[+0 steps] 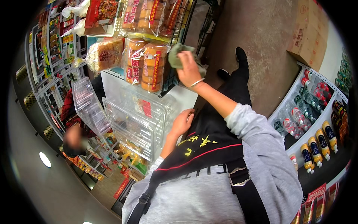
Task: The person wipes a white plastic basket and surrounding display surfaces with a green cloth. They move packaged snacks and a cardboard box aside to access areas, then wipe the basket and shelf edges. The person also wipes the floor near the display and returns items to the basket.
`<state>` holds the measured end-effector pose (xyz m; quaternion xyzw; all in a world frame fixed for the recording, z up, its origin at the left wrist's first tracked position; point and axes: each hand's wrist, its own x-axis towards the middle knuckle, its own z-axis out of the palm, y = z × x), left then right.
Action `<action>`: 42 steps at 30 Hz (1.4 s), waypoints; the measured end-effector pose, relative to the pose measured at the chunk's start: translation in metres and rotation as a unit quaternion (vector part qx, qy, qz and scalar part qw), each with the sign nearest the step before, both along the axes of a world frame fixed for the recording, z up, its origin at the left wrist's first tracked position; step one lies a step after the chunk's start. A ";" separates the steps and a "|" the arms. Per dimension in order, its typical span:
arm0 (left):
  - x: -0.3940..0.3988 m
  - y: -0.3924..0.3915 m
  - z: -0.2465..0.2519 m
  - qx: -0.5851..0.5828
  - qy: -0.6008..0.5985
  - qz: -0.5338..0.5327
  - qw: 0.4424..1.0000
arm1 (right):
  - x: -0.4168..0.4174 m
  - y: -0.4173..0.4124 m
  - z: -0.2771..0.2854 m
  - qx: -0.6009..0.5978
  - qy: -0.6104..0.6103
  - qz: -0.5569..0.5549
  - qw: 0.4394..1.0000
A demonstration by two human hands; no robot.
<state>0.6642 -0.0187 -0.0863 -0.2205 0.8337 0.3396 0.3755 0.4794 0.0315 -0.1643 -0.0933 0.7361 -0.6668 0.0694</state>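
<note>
My right hand [190, 71], with a bracelet at the wrist, grips a crumpled grey-green cloth [178, 54] beside a black wire rack [183, 26]. Just left of it, bagged round pastries [152, 65] stand in the rack. My left hand [182, 122] is lower down, at the edge of a white tabletop [183, 96]; its fingers are loosely bent, the thumb is apart and nothing shows in it. Clear plastic bins [134, 123] stand left of that hand, one with a red label.
Bagged sliced bread [104, 54] lies at the rack's left. Another person [74, 140] is beyond the bins, near stocked shelves. To my right are a cardboard box [309, 36] and shelves of bottled drinks [307, 98]. My feet are on the brown floor [257, 56].
</note>
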 end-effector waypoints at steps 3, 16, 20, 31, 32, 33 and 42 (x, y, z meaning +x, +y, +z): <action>-0.009 0.006 0.008 -0.009 -0.011 -0.019 1.000 | -0.003 -0.010 -0.016 0.025 -0.024 0.033 0.999; -0.055 0.024 0.022 -0.015 0.035 0.000 0.999 | -0.068 -0.003 -0.005 0.035 0.004 -0.004 0.999; -0.064 0.028 0.030 -0.030 0.043 0.011 0.999 | -0.054 0.031 -0.076 0.185 -0.160 0.160 0.956; -0.052 0.049 0.024 -0.036 0.041 0.043 0.998 | -0.092 0.001 0.002 0.029 0.012 0.003 0.999; -0.055 0.048 0.024 -0.039 0.053 0.050 0.997 | -0.092 0.001 -0.002 0.033 0.004 0.017 0.999; -0.054 0.050 0.025 -0.039 0.063 0.057 0.996 | -0.090 0.005 -0.006 0.039 -0.006 0.031 0.999; -0.074 0.057 0.033 -0.054 0.081 0.033 0.995 | -0.081 0.046 -0.059 0.159 -0.167 0.152 0.961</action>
